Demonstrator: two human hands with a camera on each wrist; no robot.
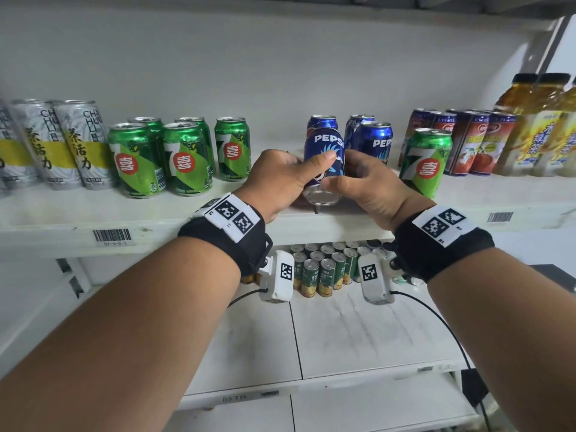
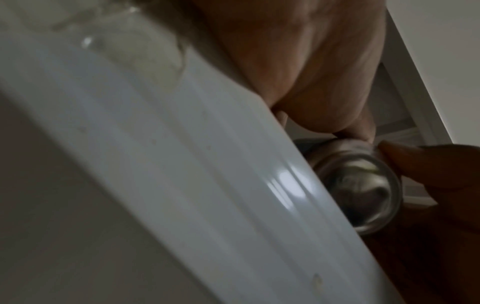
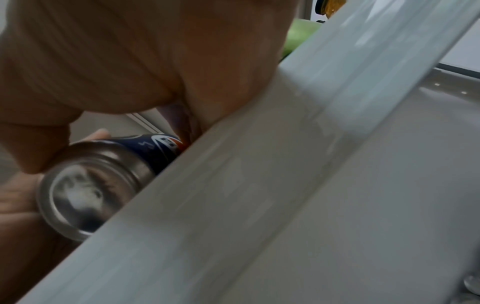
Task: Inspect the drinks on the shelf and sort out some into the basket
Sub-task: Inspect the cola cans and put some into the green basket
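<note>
A blue Pepsi can (image 1: 324,145) is tilted back over the front of the white shelf (image 1: 56,226), its silver bottom (image 1: 322,197) turned toward me. My left hand (image 1: 280,179) grips its left side with the thumb across the label. My right hand (image 1: 367,182) holds its right side, thumb by the bottom rim. The same can bottom shows in the left wrist view (image 2: 363,189) and the right wrist view (image 3: 85,197), half hidden by the shelf edge (image 3: 259,185). No basket is in view.
More Pepsi cans (image 1: 372,138) stand behind. Green 7-Up cans (image 1: 184,157) and grey tea cans (image 1: 84,141) stand left; one 7-Up can (image 1: 425,162), red cans (image 1: 470,141) and yellow bottles (image 1: 542,126) stand right. Several small cans (image 1: 324,269) fill the lower shelf.
</note>
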